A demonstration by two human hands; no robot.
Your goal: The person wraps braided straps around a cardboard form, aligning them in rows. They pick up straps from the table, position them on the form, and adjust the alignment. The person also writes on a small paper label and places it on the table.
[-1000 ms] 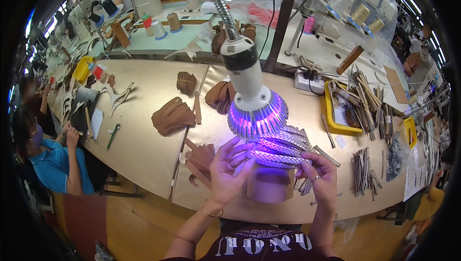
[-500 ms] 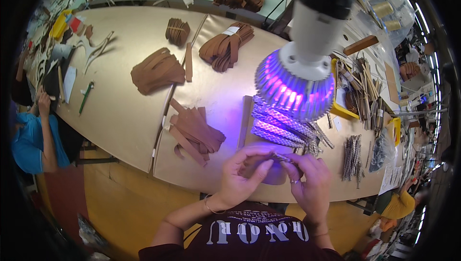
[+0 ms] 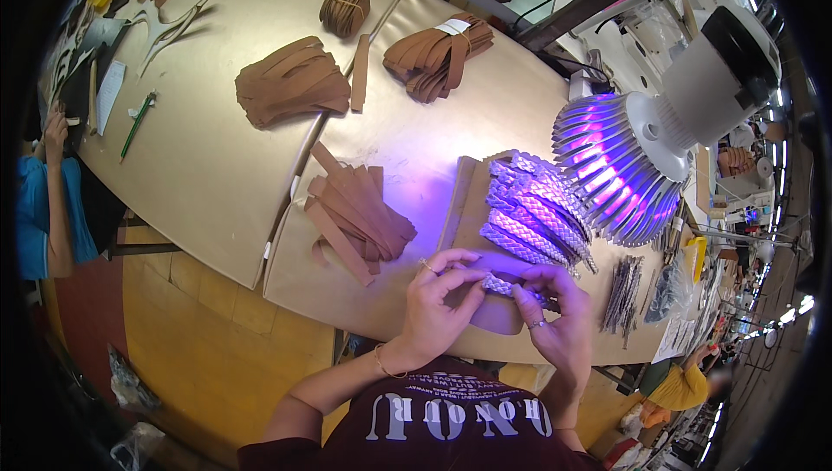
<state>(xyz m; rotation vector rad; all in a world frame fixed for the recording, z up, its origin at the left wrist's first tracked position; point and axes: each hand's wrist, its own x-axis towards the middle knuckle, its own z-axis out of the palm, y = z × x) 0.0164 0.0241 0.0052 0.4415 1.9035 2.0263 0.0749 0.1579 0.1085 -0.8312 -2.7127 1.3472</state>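
Observation:
A short length of braided cord [image 3: 497, 284] runs between my two hands, lit violet. My left hand [image 3: 442, 302] pinches its left end between thumb and fingers. My right hand [image 3: 557, 305] grips its right part, thumb on top, and hides that end. Just beyond my hands, a bundle of pale braided cords [image 3: 529, 211] lies on a brown board [image 3: 461, 202]. Over the bundle's right side stands a finned lamp [image 3: 620, 168] that casts violet light. Left of the board is a loose pile of brown flat strips [image 3: 368, 220].
More brown strip bundles [image 3: 293, 85] lie farther back on the gold-covered table [image 3: 208, 150]. Thin dark cords [image 3: 622, 293] lie at right. A green pencil [image 3: 139, 129] and pale plastic pieces [image 3: 169, 33] are at far left. A co-worker in blue [image 3: 61, 211] sits there.
The view has shifted, so the lamp appears farther right and uncovers more of the cord bundle. More of the braided cord shows between my hands, which both still grip it.

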